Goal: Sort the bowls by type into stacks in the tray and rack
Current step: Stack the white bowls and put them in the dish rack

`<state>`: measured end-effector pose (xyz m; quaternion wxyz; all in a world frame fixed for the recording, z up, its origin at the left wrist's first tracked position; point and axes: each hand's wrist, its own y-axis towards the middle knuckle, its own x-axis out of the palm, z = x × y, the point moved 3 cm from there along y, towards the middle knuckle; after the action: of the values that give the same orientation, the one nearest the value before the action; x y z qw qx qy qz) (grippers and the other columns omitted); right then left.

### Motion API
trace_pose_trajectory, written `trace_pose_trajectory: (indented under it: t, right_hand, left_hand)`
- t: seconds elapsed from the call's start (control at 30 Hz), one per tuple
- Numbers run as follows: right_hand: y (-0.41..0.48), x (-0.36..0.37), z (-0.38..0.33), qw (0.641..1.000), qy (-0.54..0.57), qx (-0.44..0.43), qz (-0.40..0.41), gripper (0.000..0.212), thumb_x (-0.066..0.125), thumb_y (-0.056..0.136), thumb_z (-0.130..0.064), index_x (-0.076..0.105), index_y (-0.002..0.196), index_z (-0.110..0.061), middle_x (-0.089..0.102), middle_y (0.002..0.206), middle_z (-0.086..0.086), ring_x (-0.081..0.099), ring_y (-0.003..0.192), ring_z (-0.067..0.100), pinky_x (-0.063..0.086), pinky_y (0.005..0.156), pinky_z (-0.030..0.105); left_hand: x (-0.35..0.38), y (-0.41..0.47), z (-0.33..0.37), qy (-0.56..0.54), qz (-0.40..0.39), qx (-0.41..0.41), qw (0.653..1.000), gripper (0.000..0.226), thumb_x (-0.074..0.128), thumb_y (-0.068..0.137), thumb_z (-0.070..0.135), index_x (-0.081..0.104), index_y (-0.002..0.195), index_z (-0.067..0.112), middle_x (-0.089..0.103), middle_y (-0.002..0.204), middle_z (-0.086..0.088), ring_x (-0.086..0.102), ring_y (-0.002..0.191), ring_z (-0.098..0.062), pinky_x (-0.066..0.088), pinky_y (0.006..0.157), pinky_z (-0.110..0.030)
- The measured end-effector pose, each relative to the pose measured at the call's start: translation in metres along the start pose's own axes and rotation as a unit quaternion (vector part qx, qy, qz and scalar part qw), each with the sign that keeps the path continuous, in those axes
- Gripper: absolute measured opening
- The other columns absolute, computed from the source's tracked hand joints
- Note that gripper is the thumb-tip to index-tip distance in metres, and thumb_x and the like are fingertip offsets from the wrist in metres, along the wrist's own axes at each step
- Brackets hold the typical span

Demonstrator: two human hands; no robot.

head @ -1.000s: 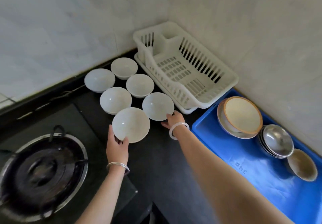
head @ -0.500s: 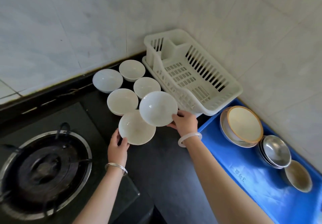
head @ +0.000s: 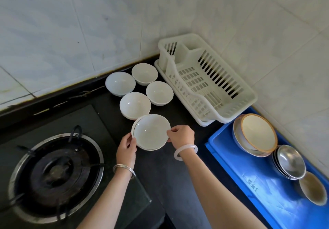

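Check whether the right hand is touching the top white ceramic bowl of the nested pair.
Touching. The head view shows the right hand with fingertips pinching the rim of the top white ceramic bowl.

Four white bowls (head: 140, 89) crowd the counter left of the empty rack (head: 204, 84); its front stays open.

Six white bowls (head: 151, 132), one rack (head: 206, 84), one blue tray (head: 267, 193), two hands (head: 181, 136).

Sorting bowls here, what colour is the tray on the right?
Bright blue; the tray shows clearly in the head view.
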<state>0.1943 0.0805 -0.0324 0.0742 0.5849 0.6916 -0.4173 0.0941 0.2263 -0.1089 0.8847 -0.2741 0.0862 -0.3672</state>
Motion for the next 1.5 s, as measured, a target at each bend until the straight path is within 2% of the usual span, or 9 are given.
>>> trace_pose_trajectory:
  t: [0.13, 0.27, 0.43, 0.53, 0.67, 0.9, 1.07, 1.23, 1.5]
  right_hand:
    - [0.005, 0.003, 0.004, 1.0, -0.015, 0.011, -0.008, 0.013, 0.06, 0.081, -0.012, 0.068, 0.072, -0.014, 0.072, 0.079, 0.008, 0.07, 0.076, 0.021, 0.055, 0.067, 0.028]
    - [0.013, 0.007, 0.011, 0.999, -0.033, 0.009, -0.004, 0.003, 0.064, 0.08, -0.016, 0.065, 0.082, -0.017, 0.065, 0.079, 0.001, 0.059, 0.065, 0.012, 0.047, 0.054, 0.022]
    - [0.023, 0.015, 0.022, 0.993, 0.042, 0.056, -0.09, 0.036, 0.064, 0.082, -0.016, 0.059, 0.117, -0.021, 0.063, 0.104, 0.001, 0.062, 0.089, 0.016, 0.056, 0.074, 0.032]
    - [0.023, 0.023, 0.029, 0.965, 0.157, 0.12, -0.174, 0.039, 0.057, 0.088, -0.014, 0.056, 0.126, -0.02, 0.066, 0.106, 0.009, 0.067, 0.093, 0.026, 0.058, 0.072, 0.037]
    - [0.025, 0.026, 0.032, 0.956, 0.204, 0.102, -0.185, 0.033, 0.056, 0.089, -0.009, 0.062, 0.12, -0.016, 0.069, 0.096, 0.007, 0.07, 0.079, 0.021, 0.059, 0.066, 0.032]
    - [0.022, 0.001, 0.027, 0.959, 0.226, 0.057, -0.162, 0.023, 0.063, 0.085, -0.012, 0.069, 0.106, -0.021, 0.073, 0.094, 0.001, 0.073, 0.078, 0.015, 0.06, 0.067, 0.029]
    - [0.029, -0.044, -0.005, 0.952, 0.275, 0.002, -0.135, 0.019, 0.063, 0.085, -0.01, 0.069, 0.102, -0.016, 0.073, 0.091, 0.005, 0.072, 0.081, 0.019, 0.06, 0.069, 0.03]
    - [0.061, -0.095, -0.046, 0.947, 0.304, -0.042, -0.094, 0.022, 0.06, 0.086, -0.008, 0.066, 0.108, -0.01, 0.071, 0.096, 0.011, 0.072, 0.083, 0.023, 0.06, 0.067, 0.027]
    - [0.152, -0.154, -0.081, 0.932, 0.36, -0.015, -0.039, 0.006, 0.061, 0.085, -0.005, 0.065, 0.089, -0.006, 0.07, 0.081, 0.011, 0.07, 0.072, 0.023, 0.057, 0.052, 0.025]
  left_hand:
    - [-0.002, 0.002, -0.003, 0.03, 0.008, 0.011, 0.999, 0.031, 0.052, 0.09, 0.012, 0.056, 0.121, 0.013, 0.06, 0.125, -0.015, 0.058, 0.112, -0.029, 0.049, 0.096, -0.044]
    - [-0.001, 0.0, -0.002, -0.002, 0.015, -0.001, 1.0, 0.032, 0.054, 0.089, 0.011, 0.058, 0.12, 0.013, 0.061, 0.122, -0.016, 0.06, 0.108, -0.028, 0.051, 0.089, -0.036]
    - [-0.001, 0.0, 0.0, -0.034, 0.009, -0.027, 0.999, 0.034, 0.053, 0.09, 0.013, 0.056, 0.123, 0.013, 0.06, 0.123, -0.013, 0.06, 0.105, -0.025, 0.05, 0.087, -0.034]
    - [0.002, 0.002, -0.001, -0.049, -0.002, -0.06, 0.997, 0.034, 0.051, 0.091, 0.018, 0.054, 0.125, 0.016, 0.059, 0.123, -0.011, 0.06, 0.102, -0.025, 0.05, 0.084, -0.034]
    - [0.004, 0.001, 0.0, -0.054, 0.009, -0.062, 0.997, 0.031, 0.052, 0.09, 0.019, 0.056, 0.121, 0.017, 0.06, 0.121, -0.01, 0.061, 0.099, -0.025, 0.052, 0.077, -0.032]
    - [0.011, -0.007, 0.023, -0.041, 0.009, -0.043, 0.998, 0.026, 0.05, 0.09, 0.016, 0.059, 0.115, 0.016, 0.062, 0.115, -0.01, 0.062, 0.104, -0.03, 0.053, 0.078, -0.034]
    - [0.046, -0.012, 0.078, -0.059, -0.027, 0.003, 0.998, 0.017, 0.052, 0.089, 0.013, 0.061, 0.099, 0.022, 0.064, 0.097, 0.0, 0.064, 0.094, -0.024, 0.054, 0.065, -0.028]
    - [0.106, 0.007, 0.136, -0.043, -0.081, 0.032, 0.995, 0.022, 0.052, 0.089, 0.014, 0.057, 0.11, 0.02, 0.058, 0.099, 0.0, 0.058, 0.092, -0.018, 0.055, 0.071, -0.032]
    - [0.217, 0.06, 0.191, 0.004, -0.134, 0.053, 0.99, 0.03, 0.049, 0.092, 0.015, 0.056, 0.12, 0.008, 0.058, 0.102, -0.011, 0.061, 0.093, -0.027, 0.054, 0.078, -0.035]
